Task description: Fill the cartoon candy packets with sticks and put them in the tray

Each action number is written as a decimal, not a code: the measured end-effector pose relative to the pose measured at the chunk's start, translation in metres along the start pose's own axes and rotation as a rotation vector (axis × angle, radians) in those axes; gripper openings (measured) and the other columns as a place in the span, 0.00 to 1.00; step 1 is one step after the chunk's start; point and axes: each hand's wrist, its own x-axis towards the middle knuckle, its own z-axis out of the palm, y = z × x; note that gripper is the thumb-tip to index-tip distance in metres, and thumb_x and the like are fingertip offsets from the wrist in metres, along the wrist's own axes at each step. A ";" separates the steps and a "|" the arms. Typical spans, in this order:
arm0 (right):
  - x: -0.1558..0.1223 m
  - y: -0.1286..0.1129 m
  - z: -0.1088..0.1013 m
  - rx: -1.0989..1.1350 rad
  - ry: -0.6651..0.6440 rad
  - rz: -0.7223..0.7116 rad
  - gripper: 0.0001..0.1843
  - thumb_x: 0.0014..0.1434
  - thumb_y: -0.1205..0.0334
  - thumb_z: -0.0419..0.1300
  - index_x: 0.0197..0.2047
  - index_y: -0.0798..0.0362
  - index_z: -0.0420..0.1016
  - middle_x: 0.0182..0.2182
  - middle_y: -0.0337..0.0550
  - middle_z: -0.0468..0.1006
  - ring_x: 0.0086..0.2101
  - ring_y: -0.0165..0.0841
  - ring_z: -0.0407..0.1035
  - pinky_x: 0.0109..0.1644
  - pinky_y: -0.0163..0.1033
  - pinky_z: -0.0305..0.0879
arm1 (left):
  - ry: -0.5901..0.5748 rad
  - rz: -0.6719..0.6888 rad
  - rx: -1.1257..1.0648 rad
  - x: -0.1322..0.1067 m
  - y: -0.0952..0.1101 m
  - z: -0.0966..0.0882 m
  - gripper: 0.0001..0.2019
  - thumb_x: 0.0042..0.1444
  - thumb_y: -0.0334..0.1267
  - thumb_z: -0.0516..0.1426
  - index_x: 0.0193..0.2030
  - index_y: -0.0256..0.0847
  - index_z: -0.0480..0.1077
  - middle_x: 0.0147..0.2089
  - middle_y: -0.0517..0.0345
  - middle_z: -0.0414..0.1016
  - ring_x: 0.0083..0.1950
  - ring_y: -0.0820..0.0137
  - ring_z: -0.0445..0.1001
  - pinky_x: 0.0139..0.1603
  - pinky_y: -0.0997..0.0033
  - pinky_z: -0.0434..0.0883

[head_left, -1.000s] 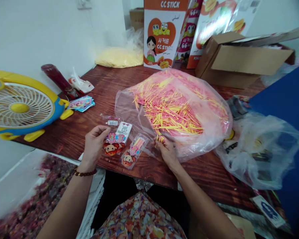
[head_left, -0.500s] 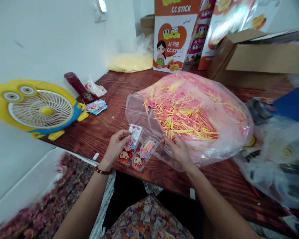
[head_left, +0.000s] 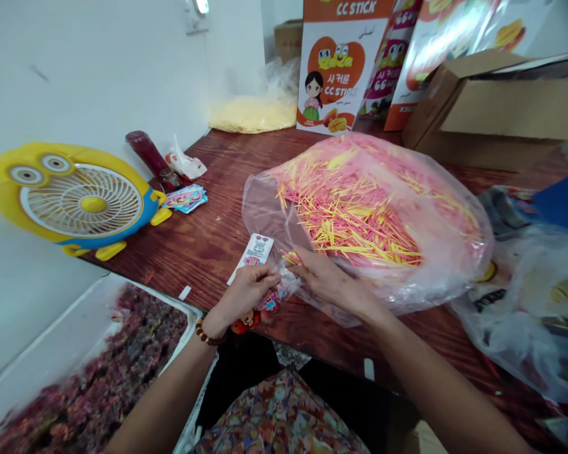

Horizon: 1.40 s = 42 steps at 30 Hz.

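My left hand (head_left: 247, 291), a beaded bracelet on its wrist, pinches a small clear printed packet (head_left: 269, 301) near the table's front edge. The packet's clear end (head_left: 288, 282) points toward my right hand (head_left: 329, 282). Between the closed fingers of that right hand are a few thin pink and yellow sticks (head_left: 291, 257), their tips just above the packet's clear end. Whether they have entered it I cannot tell. A second packet (head_left: 259, 247), white at its far end, lies partly hidden behind my left hand. Beyond my right hand a big open plastic bag (head_left: 265, 205) holds many loose sticks (head_left: 360, 230).
A yellow fan (head_left: 92, 203) stands at the left, near a dark red bottle (head_left: 146, 154) and printed cards (head_left: 187, 198). Boxes (head_left: 343, 69) and an open carton (head_left: 511, 107) line the back. Crumpled plastic bags (head_left: 539, 302) lie right. A white tub (head_left: 97, 315) sits below left.
My left hand has moved right, from the white-ended packet to the other one. My right hand has come left from the big bag's mouth, carrying sticks to the packet.
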 end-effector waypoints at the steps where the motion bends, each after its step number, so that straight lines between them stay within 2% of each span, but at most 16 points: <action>1: -0.003 0.001 -0.002 0.030 0.000 0.012 0.13 0.69 0.56 0.50 0.33 0.50 0.64 0.30 0.37 0.70 0.32 0.32 0.63 0.38 0.37 0.58 | -0.011 0.004 0.008 -0.001 0.001 0.001 0.15 0.59 0.46 0.57 0.27 0.38 0.71 0.24 0.61 0.71 0.26 0.74 0.65 0.29 0.75 0.62; 4: -0.010 0.003 -0.007 0.205 0.104 0.102 0.13 0.66 0.52 0.54 0.33 0.50 0.66 0.29 0.36 0.71 0.31 0.31 0.64 0.37 0.37 0.60 | 0.019 0.067 0.047 -0.005 0.004 0.004 0.15 0.62 0.45 0.55 0.29 0.38 0.72 0.27 0.59 0.74 0.29 0.73 0.68 0.32 0.75 0.64; 7: -0.010 -0.001 -0.006 0.604 0.389 0.190 0.13 0.63 0.49 0.57 0.34 0.50 0.68 0.28 0.36 0.72 0.29 0.31 0.66 0.37 0.37 0.64 | 0.043 0.177 0.064 -0.007 0.010 0.008 0.14 0.63 0.42 0.54 0.30 0.38 0.72 0.28 0.60 0.72 0.30 0.74 0.68 0.33 0.76 0.63; 10: -0.007 -0.015 0.000 1.018 0.635 0.118 0.12 0.60 0.49 0.59 0.37 0.48 0.69 0.28 0.35 0.74 0.30 0.31 0.70 0.40 0.40 0.69 | 0.043 0.261 0.078 -0.008 0.014 0.013 0.14 0.64 0.41 0.54 0.28 0.38 0.70 0.26 0.62 0.69 0.29 0.75 0.65 0.32 0.76 0.61; 14: -0.002 -0.033 0.009 1.176 0.739 0.026 0.10 0.60 0.52 0.60 0.38 0.48 0.68 0.27 0.34 0.75 0.31 0.32 0.73 0.43 0.41 0.72 | 0.072 0.282 0.069 -0.006 0.017 0.021 0.13 0.63 0.40 0.54 0.28 0.38 0.71 0.25 0.63 0.67 0.28 0.76 0.64 0.32 0.76 0.61; 19: -0.003 -0.030 0.020 1.202 0.715 0.031 0.08 0.61 0.54 0.60 0.38 0.48 0.69 0.27 0.34 0.76 0.32 0.33 0.76 0.45 0.42 0.73 | 0.111 0.240 -0.040 -0.004 0.020 0.027 0.12 0.62 0.41 0.55 0.31 0.38 0.73 0.26 0.62 0.70 0.29 0.74 0.65 0.32 0.76 0.63; 22: -0.007 -0.023 0.026 1.098 0.691 0.059 0.08 0.64 0.54 0.58 0.37 0.48 0.71 0.30 0.37 0.79 0.40 0.35 0.77 0.51 0.44 0.71 | 0.114 0.223 -0.085 -0.003 0.021 0.029 0.12 0.61 0.41 0.56 0.31 0.38 0.73 0.27 0.61 0.71 0.29 0.74 0.65 0.33 0.76 0.65; 26: -0.013 -0.018 0.028 0.883 0.589 0.086 0.08 0.66 0.56 0.56 0.40 0.49 0.74 0.42 0.42 0.82 0.52 0.37 0.73 0.63 0.46 0.62 | 0.119 0.210 -0.128 0.001 0.022 0.031 0.10 0.60 0.41 0.57 0.32 0.38 0.74 0.28 0.60 0.73 0.30 0.73 0.67 0.34 0.75 0.67; 29: -0.017 -0.017 0.021 0.784 0.447 0.080 0.09 0.66 0.57 0.56 0.45 0.48 0.74 0.51 0.43 0.80 0.56 0.37 0.71 0.65 0.47 0.61 | 0.135 0.203 -0.166 0.004 0.021 0.031 0.09 0.58 0.41 0.58 0.33 0.38 0.75 0.30 0.59 0.75 0.33 0.72 0.70 0.36 0.74 0.69; 32: -0.019 -0.018 0.010 0.696 0.390 0.046 0.17 0.68 0.54 0.55 0.58 0.44 0.67 0.58 0.43 0.76 0.58 0.36 0.69 0.64 0.49 0.63 | 0.141 0.204 -0.225 0.008 0.021 0.032 0.08 0.58 0.41 0.59 0.34 0.38 0.75 0.32 0.58 0.76 0.35 0.71 0.71 0.38 0.74 0.70; 34: -0.020 -0.019 0.002 0.535 0.372 0.005 0.21 0.69 0.53 0.52 0.64 0.42 0.62 0.61 0.44 0.72 0.61 0.36 0.65 0.66 0.51 0.61 | 0.142 0.200 -0.274 0.011 0.021 0.034 0.09 0.58 0.41 0.59 0.35 0.38 0.76 0.33 0.58 0.76 0.34 0.72 0.71 0.38 0.74 0.70; 38: -0.022 -0.018 -0.013 0.107 0.214 -0.090 0.25 0.67 0.51 0.55 0.65 0.46 0.64 0.66 0.48 0.65 0.66 0.40 0.57 0.71 0.55 0.51 | 0.162 0.198 -0.379 0.017 0.022 0.037 0.10 0.56 0.43 0.62 0.35 0.37 0.76 0.32 0.58 0.76 0.34 0.72 0.71 0.38 0.74 0.70; 40: -0.025 -0.015 -0.021 0.083 0.178 -0.090 0.26 0.67 0.52 0.56 0.67 0.46 0.62 0.66 0.49 0.66 0.64 0.40 0.61 0.68 0.53 0.56 | 0.158 0.203 -0.430 0.019 0.021 0.037 0.11 0.55 0.44 0.63 0.35 0.37 0.75 0.32 0.58 0.76 0.34 0.72 0.72 0.38 0.74 0.70; 42: -0.028 -0.013 -0.028 0.118 0.210 -0.035 0.22 0.66 0.53 0.57 0.62 0.46 0.67 0.58 0.48 0.74 0.56 0.38 0.70 0.59 0.48 0.66 | 0.154 0.216 -0.457 0.020 0.019 0.035 0.11 0.56 0.44 0.62 0.36 0.37 0.76 0.33 0.58 0.76 0.34 0.72 0.73 0.39 0.73 0.70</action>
